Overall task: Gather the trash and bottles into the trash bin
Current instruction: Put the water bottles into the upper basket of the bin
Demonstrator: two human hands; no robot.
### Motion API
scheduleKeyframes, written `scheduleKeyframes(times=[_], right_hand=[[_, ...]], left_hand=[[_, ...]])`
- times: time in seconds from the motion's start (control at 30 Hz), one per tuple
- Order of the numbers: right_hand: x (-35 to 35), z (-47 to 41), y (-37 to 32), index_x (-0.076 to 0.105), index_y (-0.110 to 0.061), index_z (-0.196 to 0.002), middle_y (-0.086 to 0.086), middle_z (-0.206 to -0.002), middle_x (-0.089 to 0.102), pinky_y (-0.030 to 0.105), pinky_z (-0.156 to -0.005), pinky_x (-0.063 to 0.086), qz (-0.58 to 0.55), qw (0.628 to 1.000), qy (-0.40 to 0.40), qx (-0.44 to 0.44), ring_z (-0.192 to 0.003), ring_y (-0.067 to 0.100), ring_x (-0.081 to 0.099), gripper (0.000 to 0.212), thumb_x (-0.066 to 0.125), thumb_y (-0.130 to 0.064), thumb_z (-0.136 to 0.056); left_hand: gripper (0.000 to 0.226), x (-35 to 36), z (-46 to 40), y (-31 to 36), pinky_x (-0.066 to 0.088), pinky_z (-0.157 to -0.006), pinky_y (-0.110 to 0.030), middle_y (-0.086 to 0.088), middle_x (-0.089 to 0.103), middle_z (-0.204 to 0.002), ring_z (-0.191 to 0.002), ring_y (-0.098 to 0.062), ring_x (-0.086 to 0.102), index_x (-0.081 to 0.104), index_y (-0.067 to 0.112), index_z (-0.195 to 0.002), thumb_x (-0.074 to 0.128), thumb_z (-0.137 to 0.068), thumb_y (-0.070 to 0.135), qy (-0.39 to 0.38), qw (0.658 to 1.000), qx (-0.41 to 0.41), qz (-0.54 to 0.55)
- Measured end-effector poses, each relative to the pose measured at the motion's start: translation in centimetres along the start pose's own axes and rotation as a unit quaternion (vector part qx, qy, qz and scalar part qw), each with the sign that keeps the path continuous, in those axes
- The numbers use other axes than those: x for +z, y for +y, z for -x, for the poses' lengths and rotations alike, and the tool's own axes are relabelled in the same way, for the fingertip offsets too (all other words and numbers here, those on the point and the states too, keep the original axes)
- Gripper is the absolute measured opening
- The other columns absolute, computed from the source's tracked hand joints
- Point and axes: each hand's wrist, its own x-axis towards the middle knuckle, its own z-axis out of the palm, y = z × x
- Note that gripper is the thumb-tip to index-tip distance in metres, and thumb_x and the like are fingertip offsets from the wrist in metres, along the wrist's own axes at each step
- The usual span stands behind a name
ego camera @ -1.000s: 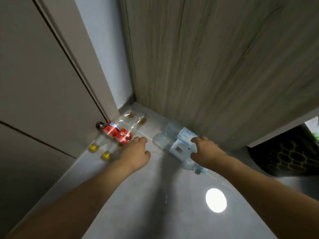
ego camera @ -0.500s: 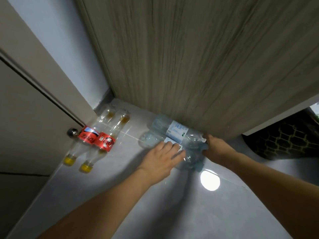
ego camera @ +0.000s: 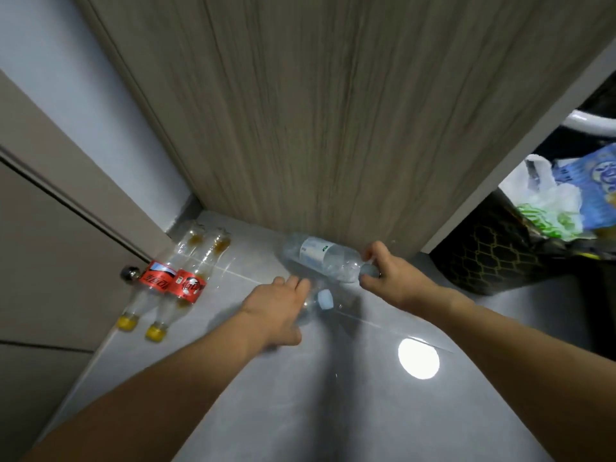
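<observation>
Glossy grey tiled floor (ego camera: 333, 411) w/ two red-labelled, yellow-capped bottles (ego camera: 173, 281) lying side by side near the left wall, two clear water bottles (ego camera: 320, 256) by the wood panel, black bin (ego camera: 493, 255) at right.

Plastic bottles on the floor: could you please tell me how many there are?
4. Two red-label bottles lie side by side by the left wall; the right hand grips one clear bottle; the left hand covers another.

Home interior, a corner by a doorway: glossy grey tiled floor (ego camera: 333, 411), wood-grain door (ego camera: 333, 111) beyond the fingers (ego camera: 375, 251), full household trash bin (ego camera: 493, 258) to their right.
</observation>
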Motion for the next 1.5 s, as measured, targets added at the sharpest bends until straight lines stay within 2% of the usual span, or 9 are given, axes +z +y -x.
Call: scheduleKeyframes(times=[0.13,0.23,0.4,0.53,0.67,0.87,1.1,1.27,1.5], right_hand=[[-5.0,2.4,-1.7,0.044,-0.021,-0.103,0.005,-0.096,0.058,0.032,-0.071,0.045,0.039,0.999,-0.003,-0.012,-0.083,0.024,0.056,0.027,0.06,-0.034,-0.085],[-9.1,4.8,-3.2,0.049,-0.021,-0.103,0.004,-0.099,0.057,0.032,-0.077,0.047,0.09,0.996,-0.016,-0.023,-0.088,0.024,0.056,0.029,0.061,-0.038,-0.082],[-16.2,9.1,-4.4,0.061,-0.014,-0.088,0.006,-0.078,0.065,0.033,-0.063,0.052,0.155,0.983,-0.098,0.003,-0.066,0.024,0.063,0.023,0.064,-0.034,-0.079],[-22.4,12.3,-3.0,0.062,-0.001,-0.099,0.018,-0.079,0.061,0.032,-0.055,0.054,0.125,0.982,-0.137,0.045,-0.057,0.028,0.062,0.031,0.065,-0.026,-0.081],[-28.6,15.2,-0.5,0.056,0.001,-0.109,0.016,-0.073,0.049,0.035,-0.061,0.053,0.069,0.987,-0.13,0.064,-0.06,0.028,0.051,0.033,0.063,-0.017,-0.082],[-36.4,18.0,3.0,0.051,-0.01,-0.096,0.013,-0.071,0.05,0.039,-0.071,0.057,-0.02,0.999,-0.031,0.03,-0.059,0.026,0.055,0.012,0.057,-0.013,-0.086],[-44.4,19.4,7.3,0.054,-0.01,-0.095,0.015,-0.071,0.057,0.037,-0.064,0.058,-0.105,0.984,0.141,-0.044,-0.051,0.025,0.058,0.009,0.058,-0.014,-0.087],[-46.0,17.5,9.8,0.053,-0.01,-0.097,0.02,-0.08,0.059,0.05,-0.074,0.059,-0.156,0.95,0.257,-0.081,-0.063,0.033,0.062,0.016,0.06,-0.014,-0.084],[-46.2,10.9,12.2,0.051,-0.02,-0.1,0.005,-0.091,0.06,0.043,-0.074,0.057,-0.08,0.91,0.401,-0.074,-0.077,0.028,0.065,0.034,0.065,-0.037,-0.073]], left_hand=[[0.079,-4.8,2.6,0.7,0.052,-0.083,-0.038,-0.004,0.054,-0.123,-0.105,-0.028,0.058,0.027,0.025,-0.135,0.07,-0.07,0.039,0.018,0.989,-0.023,0.148],[0.067,-9.3,4.7,2.9,0.051,-0.081,-0.035,0.002,0.058,-0.114,-0.1,-0.023,0.06,0.037,0.029,-0.123,0.073,-0.07,0.049,0.046,0.977,-0.026,0.207],[0.068,-17.0,7.5,8.4,0.052,-0.084,-0.039,0.007,0.062,-0.107,-0.097,-0.017,0.061,0.043,0.026,-0.116,0.068,-0.068,0.068,0.117,0.969,-0.024,0.218],[0.066,-22.2,8.3,13.9,0.054,-0.08,-0.039,0.009,0.063,-0.101,-0.091,-0.014,0.062,0.044,0.029,-0.106,0.058,-0.066,0.08,0.163,0.965,0.01,0.205],[0.06,-27.0,8.0,20.1,0.052,-0.079,-0.039,0.006,0.06,-0.107,-0.096,-0.019,0.06,0.041,0.024,-0.109,0.056,-0.076,0.071,0.222,0.963,0.047,0.148],[0.049,-33.9,4.8,26.5,0.048,-0.077,-0.038,0.001,0.053,-0.112,-0.094,-0.023,0.057,0.04,0.02,-0.107,0.061,-0.078,0.053,0.298,0.944,0.03,0.135],[0.064,-41.3,-1.8,31.4,0.042,-0.058,-0.034,-0.004,0.055,-0.084,-0.077,-0.031,0.06,0.022,0.021,-0.125,0.061,-0.078,0.038,0.351,0.921,0.028,0.168],[0.067,-43.5,-6.6,32.7,0.054,-0.072,-0.041,-0.006,0.058,-0.094,-0.085,-0.027,0.06,0.028,0.018,-0.128,0.065,-0.073,0.032,0.358,0.908,0.028,0.214],[0.066,-43.6,-15.7,32.2,0.055,-0.073,-0.047,-0.009,0.054,-0.108,-0.088,-0.03,0.058,0.027,0.021,-0.126,0.063,-0.071,0.027,0.426,0.863,0.033,0.27]])
